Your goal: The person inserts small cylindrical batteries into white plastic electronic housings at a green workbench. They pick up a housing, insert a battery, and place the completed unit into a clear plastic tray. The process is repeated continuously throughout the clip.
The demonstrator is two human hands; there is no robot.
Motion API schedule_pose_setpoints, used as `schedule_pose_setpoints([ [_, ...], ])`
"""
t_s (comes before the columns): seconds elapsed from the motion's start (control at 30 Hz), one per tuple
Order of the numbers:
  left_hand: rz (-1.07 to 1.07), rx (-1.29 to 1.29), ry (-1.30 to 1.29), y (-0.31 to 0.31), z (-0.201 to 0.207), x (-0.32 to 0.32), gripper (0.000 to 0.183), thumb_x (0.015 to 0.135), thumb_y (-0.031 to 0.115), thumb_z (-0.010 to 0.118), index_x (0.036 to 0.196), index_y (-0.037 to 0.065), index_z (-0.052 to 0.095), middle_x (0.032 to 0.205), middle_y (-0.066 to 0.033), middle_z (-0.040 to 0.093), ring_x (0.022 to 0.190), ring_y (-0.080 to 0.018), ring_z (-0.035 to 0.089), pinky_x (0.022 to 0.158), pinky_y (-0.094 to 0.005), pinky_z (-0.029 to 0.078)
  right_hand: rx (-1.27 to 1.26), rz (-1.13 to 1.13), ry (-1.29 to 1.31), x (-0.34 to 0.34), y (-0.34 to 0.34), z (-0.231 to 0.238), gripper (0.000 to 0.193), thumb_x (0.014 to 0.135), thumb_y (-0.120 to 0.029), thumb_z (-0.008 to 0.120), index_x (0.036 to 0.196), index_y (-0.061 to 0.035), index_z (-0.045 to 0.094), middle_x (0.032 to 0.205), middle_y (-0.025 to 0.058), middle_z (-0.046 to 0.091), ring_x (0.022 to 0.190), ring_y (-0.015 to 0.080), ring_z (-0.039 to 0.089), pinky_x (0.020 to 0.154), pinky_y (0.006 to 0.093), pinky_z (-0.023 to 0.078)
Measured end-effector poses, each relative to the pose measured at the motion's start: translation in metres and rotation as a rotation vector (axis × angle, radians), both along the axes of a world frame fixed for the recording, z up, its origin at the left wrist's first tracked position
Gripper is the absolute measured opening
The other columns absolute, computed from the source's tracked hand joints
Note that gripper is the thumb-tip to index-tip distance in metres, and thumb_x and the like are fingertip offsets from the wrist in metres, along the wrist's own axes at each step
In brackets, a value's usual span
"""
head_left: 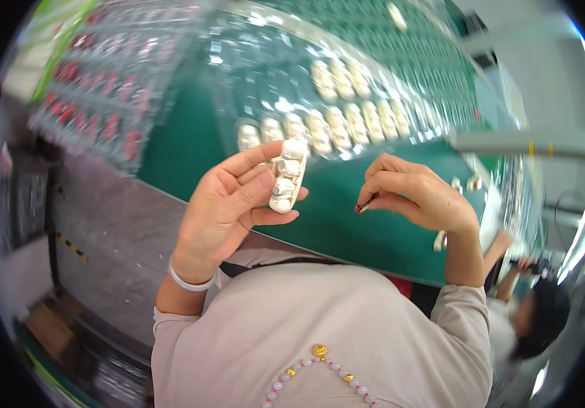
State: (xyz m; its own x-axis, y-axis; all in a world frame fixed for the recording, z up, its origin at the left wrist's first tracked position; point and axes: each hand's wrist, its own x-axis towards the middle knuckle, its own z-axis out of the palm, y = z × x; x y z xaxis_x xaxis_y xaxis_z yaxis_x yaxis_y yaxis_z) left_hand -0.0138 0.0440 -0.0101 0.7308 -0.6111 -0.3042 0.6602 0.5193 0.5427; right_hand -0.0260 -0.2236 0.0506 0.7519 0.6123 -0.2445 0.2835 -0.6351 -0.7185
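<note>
My left hand is closed round a cream oval plastic housing, lifted above the green table. Its inner side faces up and shows round silvery metal parts between rounded cream ends. To the right, my right hand pinches a small dark piece with reddish and yellowish bits between thumb and fingertips; its kind is too small to make out. The two hands are apart. Beyond them, a clear plastic blister tray carries several similar cream housings in rows.
At the left, another clear tray holds several red parts. Small cream and metal pieces lie on the green table by my right forearm. A grey post stands at the right. Another person is beyond the table at the lower right.
</note>
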Motion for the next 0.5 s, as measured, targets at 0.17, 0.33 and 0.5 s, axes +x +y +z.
schedule_pose_setpoints([
  [0.17,-0.292,0.117,0.017,-0.057,-0.001,-0.006,0.041,0.092,0.010,0.049,0.128,-0.007,0.039,0.111,-0.0140,0.057,0.097,-0.0208,0.061,0.080,-0.0375,0.057,0.417,-0.599,0.388,-0.069,-0.045,-0.040,0.009,0.087,0.000,0.056,0.095,0.0010,0.053,0.093,0.0060,0.055,0.077,0.0120,0.060,0.063,0.0264,0.052],
  [0.33,-0.543,0.111,0.015,-0.112,-0.006,-0.007,0.037,0.094,0.014,0.048,0.126,-0.005,0.041,0.120,-0.0194,0.052,0.104,-0.0258,0.059,0.087,-0.0357,0.053,0.914,-0.757,0.128,-0.113,-0.059,-0.064,0.009,0.087,0.003,0.054,0.095,0.0022,0.051,0.099,0.0098,0.054,0.081,0.0182,0.063,0.065,0.0281,0.054],
  [0.5,-0.657,0.089,-0.087,-0.137,0.001,-0.004,0.040,0.094,0.018,0.049,0.127,-0.003,0.041,0.124,-0.0218,0.050,0.106,-0.0273,0.058,0.087,-0.0354,0.051,1.037,-0.801,0.013,-0.116,-0.071,-0.076,0.012,0.089,-0.002,0.053,0.100,0.0016,0.053,0.099,0.0095,0.055,0.078,0.0151,0.061,0.064,0.0263,0.052],
])
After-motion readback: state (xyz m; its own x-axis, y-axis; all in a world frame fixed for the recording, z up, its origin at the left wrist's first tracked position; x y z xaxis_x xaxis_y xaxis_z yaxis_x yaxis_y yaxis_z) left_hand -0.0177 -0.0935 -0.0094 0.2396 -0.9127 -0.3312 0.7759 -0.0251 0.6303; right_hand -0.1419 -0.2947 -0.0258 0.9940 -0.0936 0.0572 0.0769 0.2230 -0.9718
